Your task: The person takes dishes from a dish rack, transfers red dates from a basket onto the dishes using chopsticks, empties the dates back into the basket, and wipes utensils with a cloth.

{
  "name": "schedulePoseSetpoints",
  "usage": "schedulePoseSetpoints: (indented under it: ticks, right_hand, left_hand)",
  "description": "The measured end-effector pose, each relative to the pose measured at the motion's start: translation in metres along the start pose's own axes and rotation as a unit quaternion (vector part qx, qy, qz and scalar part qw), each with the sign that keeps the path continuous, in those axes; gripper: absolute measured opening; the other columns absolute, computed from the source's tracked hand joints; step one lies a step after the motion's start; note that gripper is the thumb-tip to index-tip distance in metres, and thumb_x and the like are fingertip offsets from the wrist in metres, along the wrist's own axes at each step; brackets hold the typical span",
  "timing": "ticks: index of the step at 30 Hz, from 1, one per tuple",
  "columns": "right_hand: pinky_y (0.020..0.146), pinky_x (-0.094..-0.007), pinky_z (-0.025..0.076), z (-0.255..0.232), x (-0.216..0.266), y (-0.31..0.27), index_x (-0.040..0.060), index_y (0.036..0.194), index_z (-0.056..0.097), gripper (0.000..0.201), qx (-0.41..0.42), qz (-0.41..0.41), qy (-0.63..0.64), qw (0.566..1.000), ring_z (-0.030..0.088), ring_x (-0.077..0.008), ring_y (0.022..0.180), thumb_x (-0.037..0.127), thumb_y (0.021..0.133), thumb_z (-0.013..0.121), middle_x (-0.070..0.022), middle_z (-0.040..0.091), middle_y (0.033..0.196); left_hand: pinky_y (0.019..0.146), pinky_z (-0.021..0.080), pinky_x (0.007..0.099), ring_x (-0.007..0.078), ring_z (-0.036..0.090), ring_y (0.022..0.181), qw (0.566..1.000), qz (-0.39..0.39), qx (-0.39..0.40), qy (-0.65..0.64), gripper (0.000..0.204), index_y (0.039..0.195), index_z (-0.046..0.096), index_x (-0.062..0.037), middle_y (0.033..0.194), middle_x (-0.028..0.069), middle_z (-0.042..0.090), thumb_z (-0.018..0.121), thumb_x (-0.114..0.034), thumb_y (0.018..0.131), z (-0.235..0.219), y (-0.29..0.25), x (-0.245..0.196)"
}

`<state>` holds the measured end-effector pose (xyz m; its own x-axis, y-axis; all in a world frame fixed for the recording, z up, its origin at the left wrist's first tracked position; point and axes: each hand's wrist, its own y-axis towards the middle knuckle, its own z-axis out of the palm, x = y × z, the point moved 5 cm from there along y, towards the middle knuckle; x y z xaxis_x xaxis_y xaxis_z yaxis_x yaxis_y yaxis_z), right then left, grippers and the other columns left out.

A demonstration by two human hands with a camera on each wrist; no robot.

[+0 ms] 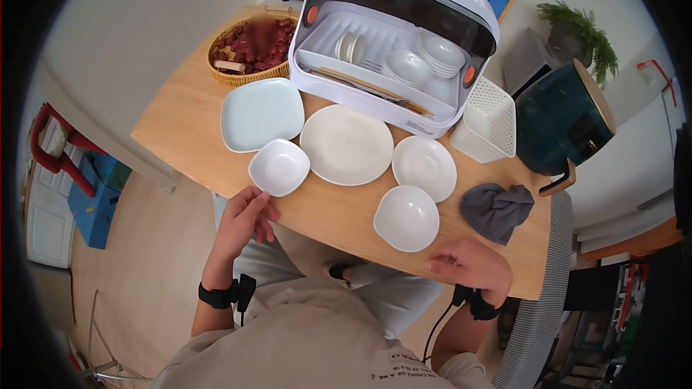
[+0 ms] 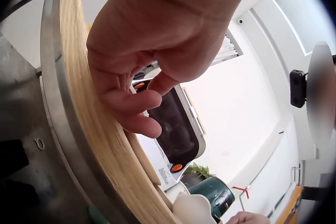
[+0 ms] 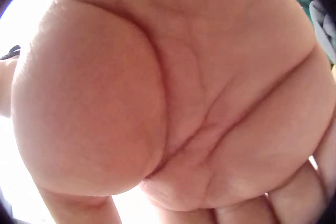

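Observation:
My left hand (image 1: pixel 247 220) is at the table's front edge, fingers loosely bent and holding nothing; its thumb tip is right at the near rim of a small white squarish bowl (image 1: pixel 280 167). In the left wrist view the left hand (image 2: pixel 152 40) has bent fingers over the wooden edge. My right hand (image 1: pixel 472 266) rests loosely curled near the front right edge, between a white round bowl (image 1: pixel 406 219) and a crumpled grey cloth (image 1: pixel 496 212). The right wrist view is filled by the right palm (image 3: pixel 178 92). A large round plate (image 1: pixel 346 145), a pale square plate (image 1: pixel 262 115) and a saucer (image 1: pixel 424 168) lie behind.
A white dish box (image 1: pixel 306 78) with its lid raised stands at the back, holding bowls (image 1: pixel 408 67), small dishes (image 1: pixel 350 48) and chopsticks (image 1: pixel 346 76). Left of it is a wicker basket (image 1: pixel 249 78) of dark red items. A white perforated basket (image 1: pixel 484 121) and a dark green air fryer (image 1: pixel 562 121) stand right.

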<state>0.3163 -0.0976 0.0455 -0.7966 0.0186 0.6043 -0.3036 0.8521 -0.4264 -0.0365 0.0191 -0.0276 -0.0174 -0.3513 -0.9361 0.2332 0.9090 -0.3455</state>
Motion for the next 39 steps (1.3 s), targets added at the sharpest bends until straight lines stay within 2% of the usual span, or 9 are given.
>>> schedulePoseSetpoints:
  ticks: [2,5,11,17,23,26,28,34,39]
  right_hand:
    - [0.059,-0.0289,0.049,0.011,0.002,0.001,0.0007,0.101,0.068,0.021,-0.036,-0.016,0.060,0.997,0.065,-0.0199,0.064,0.018,0.089,0.066,-0.0129,0.068,0.075]
    - [0.066,-0.0279,0.051,0.022,0.001,0.007,-0.0013,0.105,0.066,0.022,-0.093,-0.009,0.134,0.987,0.067,-0.0178,0.070,0.014,0.088,0.066,-0.0117,0.069,0.079]
    - [0.073,-0.0279,0.051,0.030,0.009,0.017,-0.0018,0.107,0.065,0.023,-0.088,0.020,0.166,0.982,0.067,-0.0168,0.078,0.012,0.089,0.066,-0.0108,0.069,0.086]
    - [0.069,-0.0311,0.052,0.019,0.030,0.033,-0.0044,0.106,0.062,0.023,-0.057,0.029,0.114,0.991,0.067,-0.0202,0.076,0.014,0.091,0.062,-0.0149,0.068,0.084]
    - [0.073,-0.0283,0.050,0.014,0.027,0.042,-0.0013,0.112,0.062,0.025,-0.061,0.054,0.116,0.990,0.065,-0.0158,0.080,0.012,0.091,0.064,-0.0086,0.069,0.089]
    - [0.075,-0.0288,0.051,0.006,0.023,0.035,-0.0018,0.117,0.059,0.029,-0.062,0.085,0.105,0.989,0.066,-0.0174,0.082,0.011,0.091,0.063,-0.0100,0.069,0.091]
    - [0.076,-0.0294,0.052,-0.003,0.016,0.027,-0.0026,0.119,0.058,0.031,-0.064,0.112,0.091,0.987,0.067,-0.0191,0.083,0.010,0.091,0.063,-0.0114,0.069,0.093]
    - [0.075,-0.0270,0.052,-0.020,0.024,0.021,-0.0043,0.106,0.063,0.017,-0.216,0.017,0.147,0.965,0.067,-0.0142,0.078,0.002,0.090,0.061,-0.0107,0.070,0.082]
    - [0.075,-0.0259,0.051,-0.028,0.036,0.028,-0.0063,0.096,0.063,0.010,-0.248,-0.016,0.195,0.949,0.065,-0.0133,0.079,0.003,0.092,0.059,-0.0087,0.069,0.083]
  left_hand:
    - [0.034,0.036,0.0218,0.0144,0.058,0.043,1.000,-0.004,0.007,0.009,0.024,0.094,0.053,-0.0007,0.073,0.0082,0.063,0.051,-0.024,0.099,0.000,0.005,0.002]
    - [0.034,0.035,0.0214,0.0140,0.058,0.042,1.000,-0.014,0.018,0.020,0.024,0.096,0.053,0.0001,0.070,0.0075,0.062,0.052,-0.024,0.099,-0.002,0.008,-0.002]
    - [0.035,0.035,0.0215,0.0133,0.057,0.042,0.998,-0.025,0.057,0.011,0.024,0.096,0.056,0.0009,0.069,0.0072,0.063,0.054,-0.023,0.098,-0.007,0.010,-0.004]
    - [0.036,0.035,0.0229,0.0143,0.055,0.040,0.995,-0.013,0.099,0.000,0.025,0.090,0.058,-0.0008,0.063,0.0077,0.061,0.052,-0.024,0.098,-0.030,0.014,0.007]
    - [0.037,0.033,0.0197,0.0077,0.049,0.038,1.000,0.010,0.020,-0.018,0.030,0.076,0.056,-0.0037,0.052,0.0023,0.056,0.058,-0.026,0.096,-0.066,0.013,-0.028]
    - [0.039,0.033,0.0191,0.0063,0.048,0.040,0.996,0.089,0.014,-0.011,0.029,0.077,0.056,-0.0032,0.053,0.0011,0.055,0.059,-0.025,0.096,-0.069,0.022,-0.066]
    - [0.040,0.033,0.0189,0.0063,0.047,0.041,0.980,0.186,0.041,0.055,0.024,0.080,0.056,-0.0022,0.054,0.0018,0.054,0.055,-0.020,0.097,-0.059,0.030,-0.100]
    - [0.049,0.033,0.0199,0.0008,0.044,0.059,0.915,0.351,0.088,0.177,0.020,0.085,0.058,-0.0025,0.063,-0.0053,0.049,0.060,-0.020,0.095,-0.020,0.052,-0.162]
    - [0.049,0.035,0.0219,0.0033,0.046,0.058,0.868,0.438,0.127,0.197,0.020,0.085,0.059,-0.0022,0.063,-0.0027,0.051,0.062,-0.020,0.093,0.007,0.047,-0.176]
